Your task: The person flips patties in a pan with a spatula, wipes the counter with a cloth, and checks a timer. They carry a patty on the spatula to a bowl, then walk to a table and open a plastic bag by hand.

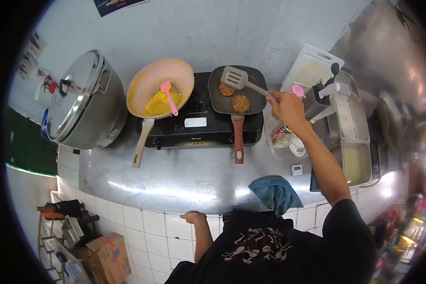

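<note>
My right hand (288,111) is closed around the handle of a slotted spatula (235,78). The spatula's grey blade is over the upper left of a dark square grill pan (216,102), partly covering one browned patty (226,89). A second browned patty (241,103) lies lower in the pan, uncovered. My left hand (194,217) is low, by the front edge of the steel counter (189,184). One digit points left, and I see nothing in that hand; its other fingers are mostly hidden.
Left of the grill pan, a pale wok (139,87) holds yellow food (158,104) and a pink spatula (170,98). Both pans sit on a black gas stove (201,130). A large lidded pot (92,109) stands left. A blue cloth (275,191), timer (296,170) and food trays (357,163) are right.
</note>
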Demonstrator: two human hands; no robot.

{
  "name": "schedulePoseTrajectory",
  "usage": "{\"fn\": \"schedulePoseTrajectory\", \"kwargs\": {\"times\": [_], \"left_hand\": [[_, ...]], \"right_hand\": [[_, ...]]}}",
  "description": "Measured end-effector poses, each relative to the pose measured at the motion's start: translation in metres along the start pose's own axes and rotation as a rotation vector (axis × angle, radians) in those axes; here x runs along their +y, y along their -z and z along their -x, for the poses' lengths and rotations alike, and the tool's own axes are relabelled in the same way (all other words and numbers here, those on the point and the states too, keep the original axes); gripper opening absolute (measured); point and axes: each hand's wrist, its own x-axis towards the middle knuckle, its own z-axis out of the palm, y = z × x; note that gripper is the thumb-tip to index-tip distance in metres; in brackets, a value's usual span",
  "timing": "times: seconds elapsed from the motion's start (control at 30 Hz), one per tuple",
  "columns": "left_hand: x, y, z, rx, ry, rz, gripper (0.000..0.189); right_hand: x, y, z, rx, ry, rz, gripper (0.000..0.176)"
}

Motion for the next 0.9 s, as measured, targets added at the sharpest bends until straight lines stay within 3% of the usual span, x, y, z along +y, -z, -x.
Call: {"fn": "schedulePoseTrajectory", "kwargs": {"times": [0.17,0.37,0.53,0.67,0.9], "left_hand": [[-0.002,0.004,-0.008,-0.002,-0.032,-0.033,0.074],[0.003,0.000,0.011,0.036,-0.042,-0.128,0.070],[0.005,-0.005,0.031,0.023,-0.055,-0.105,0.070],[0.000,0.002,0.004,0.053,-0.060,-0.190,0.071],[0.002,0.002,0.004,0.116,-0.054,-0.207,0.071]], "right_hand": [[0.001,-0.007,-0.001,-0.182,-0.030,0.017,0.030],[0.014,0.011,-0.017,-0.167,0.033,-0.052,0.025],[0.026,0.057,0.015,-0.144,0.071,-0.010,0.027],[0.041,0.054,0.036,-0.186,0.112,0.169,0.025],[0.032,0.042,0.020,-0.114,0.028,0.144,0.021]]}}
